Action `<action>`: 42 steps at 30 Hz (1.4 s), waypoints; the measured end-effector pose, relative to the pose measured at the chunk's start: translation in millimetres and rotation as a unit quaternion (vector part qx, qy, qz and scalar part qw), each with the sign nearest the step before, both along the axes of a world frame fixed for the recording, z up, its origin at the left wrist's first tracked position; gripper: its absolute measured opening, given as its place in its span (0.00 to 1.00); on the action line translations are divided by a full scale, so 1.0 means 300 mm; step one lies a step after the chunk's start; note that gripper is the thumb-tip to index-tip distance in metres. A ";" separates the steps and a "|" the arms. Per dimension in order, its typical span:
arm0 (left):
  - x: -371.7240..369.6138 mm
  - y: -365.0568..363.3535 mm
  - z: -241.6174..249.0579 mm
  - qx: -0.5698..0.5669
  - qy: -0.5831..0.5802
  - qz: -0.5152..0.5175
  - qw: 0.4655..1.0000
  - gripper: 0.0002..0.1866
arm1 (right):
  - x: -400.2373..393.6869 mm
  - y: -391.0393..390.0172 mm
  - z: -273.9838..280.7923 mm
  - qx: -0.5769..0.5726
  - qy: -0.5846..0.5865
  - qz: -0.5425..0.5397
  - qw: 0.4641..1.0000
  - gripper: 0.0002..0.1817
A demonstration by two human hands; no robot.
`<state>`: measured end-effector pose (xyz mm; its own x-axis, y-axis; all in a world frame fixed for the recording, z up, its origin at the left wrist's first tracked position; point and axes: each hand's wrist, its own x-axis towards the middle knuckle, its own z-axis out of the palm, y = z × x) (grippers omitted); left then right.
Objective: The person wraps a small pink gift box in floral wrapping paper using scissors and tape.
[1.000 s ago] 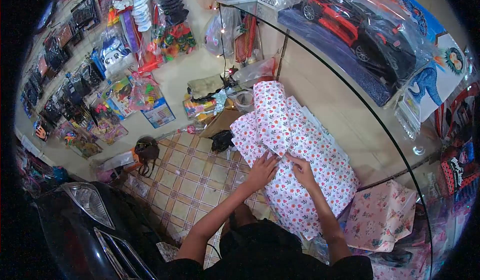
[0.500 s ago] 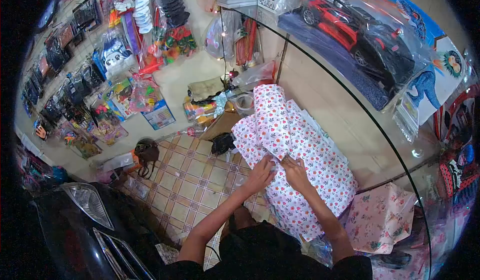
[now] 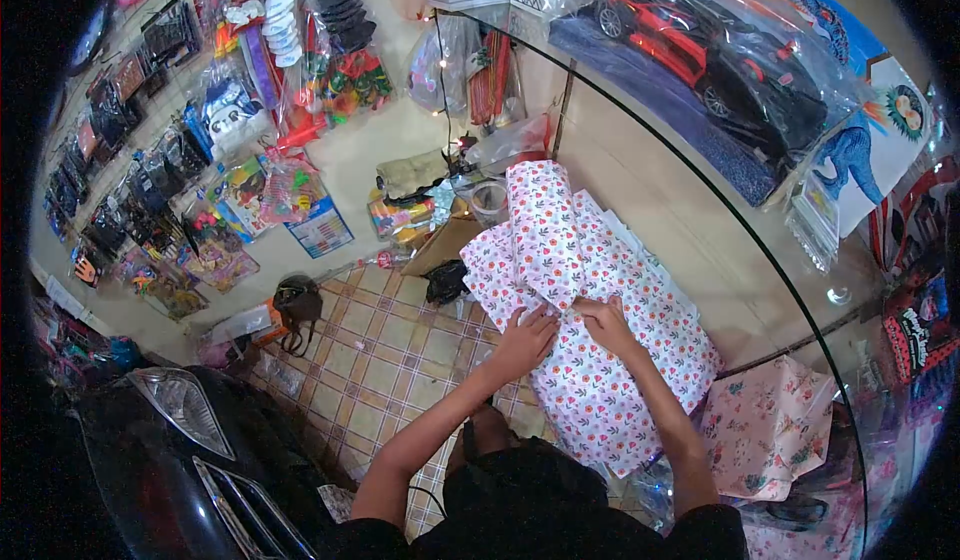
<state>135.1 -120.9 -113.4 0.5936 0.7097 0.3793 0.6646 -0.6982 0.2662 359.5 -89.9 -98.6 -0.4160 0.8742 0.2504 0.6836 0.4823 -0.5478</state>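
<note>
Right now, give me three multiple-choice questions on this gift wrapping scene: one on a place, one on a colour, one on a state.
1. Where is the boxed toy car?
A. on the glass counter, beyond the parcel
B. on the tiled floor
C. in the person's lap

2. What is the floral wrapping paper under the hands like?
A. plain blue
B. white with red flowers
C. black with stripes

3. What are the left hand and the right hand doing?
A. hanging free
B. holding scissors
C. both pressing the paper's fold

Answers: 1 A, the car lies at the counter's far end. 2 B, red flowers on white. 3 C, both hands meet on the fold.
</note>
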 end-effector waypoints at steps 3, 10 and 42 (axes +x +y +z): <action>0.015 -0.004 -0.002 -0.015 0.000 0.011 1.000 0.16 | 0.004 0.000 -0.010 -0.003 0.021 -0.003 1.000 0.16; 0.007 -0.006 -0.011 -0.062 -0.064 0.009 0.996 0.17 | -0.032 -0.015 0.094 0.126 0.032 -0.037 0.991 0.11; 0.032 0.138 -0.024 -0.395 -0.505 0.101 0.761 0.17 | -0.050 0.148 0.141 0.350 -0.141 0.107 0.920 0.12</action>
